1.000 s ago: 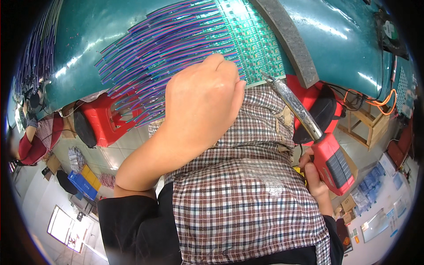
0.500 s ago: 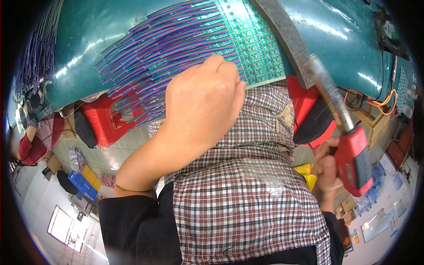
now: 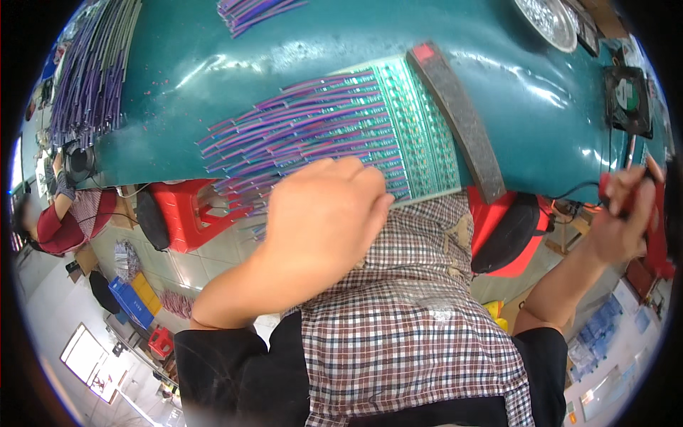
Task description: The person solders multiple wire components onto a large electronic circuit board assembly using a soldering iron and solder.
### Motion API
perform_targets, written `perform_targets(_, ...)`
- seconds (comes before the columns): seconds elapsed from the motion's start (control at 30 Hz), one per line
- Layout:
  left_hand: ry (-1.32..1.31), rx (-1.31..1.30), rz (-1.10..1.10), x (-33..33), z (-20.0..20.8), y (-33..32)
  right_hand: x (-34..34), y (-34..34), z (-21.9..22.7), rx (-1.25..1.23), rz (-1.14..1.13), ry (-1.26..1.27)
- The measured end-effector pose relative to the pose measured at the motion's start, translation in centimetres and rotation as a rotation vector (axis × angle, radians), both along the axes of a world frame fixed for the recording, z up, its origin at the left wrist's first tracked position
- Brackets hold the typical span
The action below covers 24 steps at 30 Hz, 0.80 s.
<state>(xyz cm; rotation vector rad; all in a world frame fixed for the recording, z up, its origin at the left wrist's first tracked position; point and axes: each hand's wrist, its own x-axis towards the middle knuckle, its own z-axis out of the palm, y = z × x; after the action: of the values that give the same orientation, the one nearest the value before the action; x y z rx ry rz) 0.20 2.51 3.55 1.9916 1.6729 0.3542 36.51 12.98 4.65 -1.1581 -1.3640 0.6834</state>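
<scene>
A green circuit-board panel [image 3: 420,132] lies near the table's front edge, with rows of purple, blue and pink wires [image 3: 292,132] running left from it. My left hand [image 3: 331,206] is closed, knuckles up, over the wire ends at the panel's near side; its fingertips and whatever they pinch are hidden. At the far right, my right hand [image 3: 629,213] is closed round a red gun-shaped tool [image 3: 658,238], partly blurred and cut by the picture's dark rim. A dark metal bar [image 3: 459,121] lies along the panel's right edge.
Bundles of purple wires lie on the green table [image 3: 185,135] at the far left [image 3: 92,78] and the back [image 3: 252,14]. A round metal dish [image 3: 548,21] and a small black fan [image 3: 627,99] stand at the right. Red stools [image 3: 181,213] are below; another person [image 3: 64,220] sits left.
My right hand has swung up and right with the red tool, from beside my apron to the picture's right rim. The view has shifted, showing more table; my left hand stays closed at the panel.
</scene>
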Motion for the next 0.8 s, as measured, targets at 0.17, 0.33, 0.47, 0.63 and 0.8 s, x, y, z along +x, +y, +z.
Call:
perform_targets(0.17, 0.186, 0.287, 0.225, -5.8, -1.3, 7.6, -3.6, 1.8, -0.8, -0.204, -0.033, -0.169)
perform_targets(0.33, 0.252, 0.426, 0.206, -12.6, -5.3, 13.0, -5.4, -2.0, -0.8, -0.194, 0.027, -0.101)
perform_targets(0.47, 0.168, 0.277, 0.152, -11.5, -5.2, 13.6, -5.9, -5.2, 0.0, -0.281, 0.05, -0.058)
perform_targets(0.63, 0.408, 0.487, 0.04, -10.5, -5.0, 13.5, -7.4, -7.1, 0.6, -0.398, 0.21, -0.102)
perform_targets(0.8, -0.104, 0.228, 0.265, -6.8, -1.4, 11.6, -8.9, -8.1, 1.3, -0.568, 0.231, -0.041)
